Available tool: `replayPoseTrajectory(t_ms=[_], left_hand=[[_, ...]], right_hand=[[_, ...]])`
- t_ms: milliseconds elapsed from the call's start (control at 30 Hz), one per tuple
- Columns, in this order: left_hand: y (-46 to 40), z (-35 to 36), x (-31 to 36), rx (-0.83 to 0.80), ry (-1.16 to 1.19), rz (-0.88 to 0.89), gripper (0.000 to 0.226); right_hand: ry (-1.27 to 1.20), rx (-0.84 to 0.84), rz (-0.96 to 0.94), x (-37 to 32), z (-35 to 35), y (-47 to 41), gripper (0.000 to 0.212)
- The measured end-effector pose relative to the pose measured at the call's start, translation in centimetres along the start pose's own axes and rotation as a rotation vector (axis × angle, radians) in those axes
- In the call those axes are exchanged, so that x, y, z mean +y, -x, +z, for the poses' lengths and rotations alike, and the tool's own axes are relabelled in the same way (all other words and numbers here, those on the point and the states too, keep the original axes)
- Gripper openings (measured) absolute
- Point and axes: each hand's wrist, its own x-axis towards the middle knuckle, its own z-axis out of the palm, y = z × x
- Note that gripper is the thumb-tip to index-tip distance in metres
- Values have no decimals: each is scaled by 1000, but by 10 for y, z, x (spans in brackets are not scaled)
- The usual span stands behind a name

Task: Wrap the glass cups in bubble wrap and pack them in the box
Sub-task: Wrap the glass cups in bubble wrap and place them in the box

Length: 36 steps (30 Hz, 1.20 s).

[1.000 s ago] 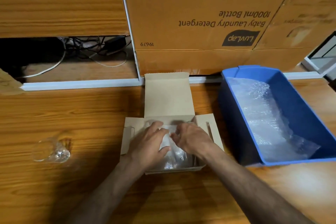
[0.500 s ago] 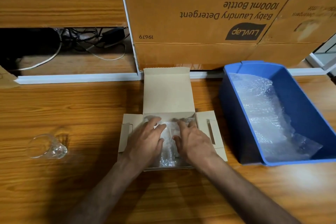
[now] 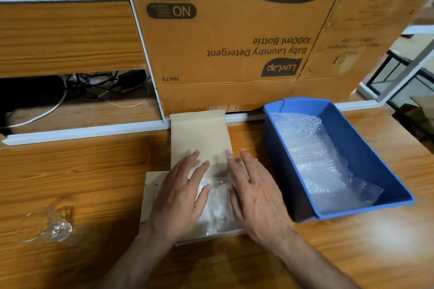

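Both our hands lifted off wrapped cup (image 3: 217, 206); left hand (image 3: 178, 199), right hand (image 3: 256, 197) now flat, fingers spread, over box (image 3: 199, 134).

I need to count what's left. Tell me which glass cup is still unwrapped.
The bare cup lying on its side on the table, left of the box. The other cup sits in the box inside bubble wrap, between both hands.

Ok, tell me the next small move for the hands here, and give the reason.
Probably send the left hand to the bare glass cup lying on its side on the table. Both it and the right hand are open, fingers straight, over the small box, where a bubble-wrapped bundle already sits. More bubble wrap waits in the blue bin.
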Motion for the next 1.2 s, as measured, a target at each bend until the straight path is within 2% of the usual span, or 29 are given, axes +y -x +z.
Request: replayPoseTrajectory(t_ms=[300,433,533,633,733,867,933,1000,1100,1200], left_hand=[[-68,-5,74,89,29,182,51],[-89,-1,108,121,54,260,54],[-101,8,130,104,19,303,55],[-112,21,147,65,-45,332,56],[-119,32,158,45,-118,335,59],[-124,43,165,61,-137,328,52],[-123,47,168,78,-96,318,49],[-120,51,168,80,-54,320,47],[-113,56,165,88,-36,351,47],[-110,58,165,76,-52,330,48]], right_hand=[[48,231,127,67,-37,10,63],[98,247,225,108,-49,20,63],[103,156,302,143,-53,24,66],[60,-105,333,172,-57,25,73],[113,-342,297,190,-61,20,82],[167,-538,198,202,-52,4,87],[215,-584,158,205,-42,-7,81],[276,-597,103,208,-32,-16,65],[351,-545,27,212,-24,-22,41],[377,-481,-19,215,-23,-20,32]])
